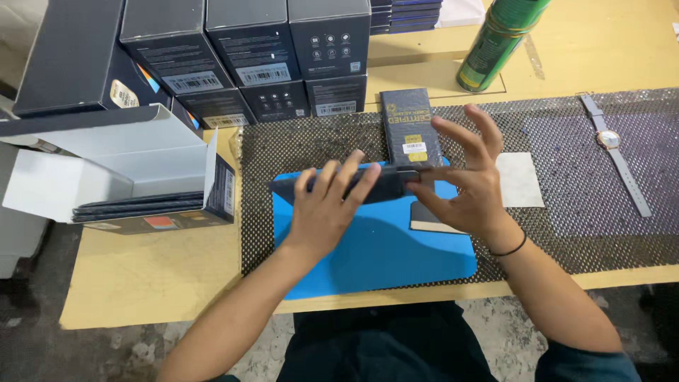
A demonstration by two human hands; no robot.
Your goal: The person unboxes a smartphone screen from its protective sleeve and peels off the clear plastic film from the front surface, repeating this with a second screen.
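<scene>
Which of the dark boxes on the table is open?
The box at the left edge, lying on its side with white flaps spread; the stacked boxes behind are closed.
</scene>
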